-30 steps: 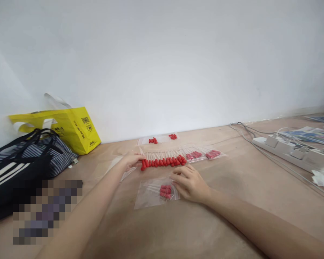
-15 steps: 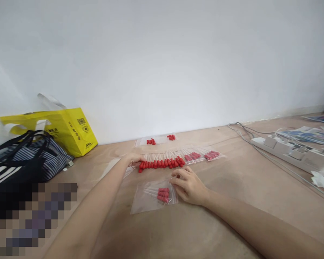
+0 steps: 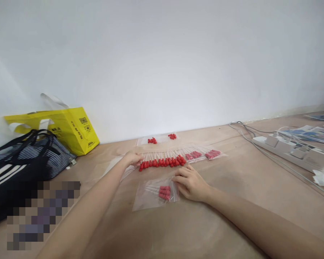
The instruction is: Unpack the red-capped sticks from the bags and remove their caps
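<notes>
Slim clear droppers with red bulbs lie side by side in a long row (image 3: pixel 162 162), bulbs toward me. At the row's left end my left hand (image 3: pixel 132 158) reaches with closed fingers on a dropper's stem; the fingertips are partly hidden. Nearer to me, a clear zip bag (image 3: pixel 145 201) lies flat with several red-bulbed droppers (image 3: pixel 164 193) inside. My right hand (image 3: pixel 190 182) rests on the table, its curled fingers at the bag's zip edge, seemingly pinching the corner.
Filled bags of droppers (image 3: pixel 212 154) lie right of the row, and another bag with red bulbs (image 3: pixel 152 140) lies by the wall. A yellow bag (image 3: pixel 83 133) and a striped bag (image 3: pixel 56 158) stand left. A power strip (image 3: pixel 294 151) with cables sits right.
My view has shifted slightly. The leftmost droppers sit more evenly in the row beside my left hand. My right hand stays at the bag's zip edge.
</notes>
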Demonstrator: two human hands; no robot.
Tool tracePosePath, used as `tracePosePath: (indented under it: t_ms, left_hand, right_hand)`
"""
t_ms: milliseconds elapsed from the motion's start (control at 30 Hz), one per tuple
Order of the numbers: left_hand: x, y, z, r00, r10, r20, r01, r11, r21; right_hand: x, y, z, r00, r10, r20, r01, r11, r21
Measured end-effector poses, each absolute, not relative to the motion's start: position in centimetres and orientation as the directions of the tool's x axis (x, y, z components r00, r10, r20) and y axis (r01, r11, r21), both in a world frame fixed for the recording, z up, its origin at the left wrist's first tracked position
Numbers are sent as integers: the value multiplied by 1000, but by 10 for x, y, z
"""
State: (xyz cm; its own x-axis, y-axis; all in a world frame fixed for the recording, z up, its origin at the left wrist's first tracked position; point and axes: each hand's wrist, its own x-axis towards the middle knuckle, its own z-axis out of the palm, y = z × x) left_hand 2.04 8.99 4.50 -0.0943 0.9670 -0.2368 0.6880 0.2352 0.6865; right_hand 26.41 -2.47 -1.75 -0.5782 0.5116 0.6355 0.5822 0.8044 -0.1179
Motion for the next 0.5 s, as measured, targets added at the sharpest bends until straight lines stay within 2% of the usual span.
tracePosePath:
  t_ms: [100, 167, 200, 233, 267, 367, 500]
  left_hand:
    - [21, 65, 46, -56, 996, -73, 768, 90, 634]
    - [23, 37, 42, 54, 998, 34, 786, -63, 615]
    - [24, 21, 38, 157, 985, 75, 780, -170, 602]
    - [24, 5, 34, 352, 922, 161, 753, -381, 536]
    - [25, -10, 30, 496, 849, 183, 713, -519, 472]
    - [26, -40, 17, 649, 757, 71, 689, -625, 366]
    - [29, -50, 8, 642, 766, 29, 722, -616, 315]
  right_hand:
    - [268, -25, -14, -532, 629, 567, 627, 743, -235]
    - [270, -25, -13, -513, 695, 505, 620, 706, -342]
    - [271, -25, -13, -512, 715, 476, 603, 694, -394]
    - [270, -25, -13, -516, 728, 451, 579, 685, -442]
    - [270, -25, -13, -521, 735, 433, 553, 677, -485]
    - [266, -26, -14, -544, 736, 403, 477, 666, -573]
    - [258, -28, -15, -545, 739, 395, 459, 658, -597]
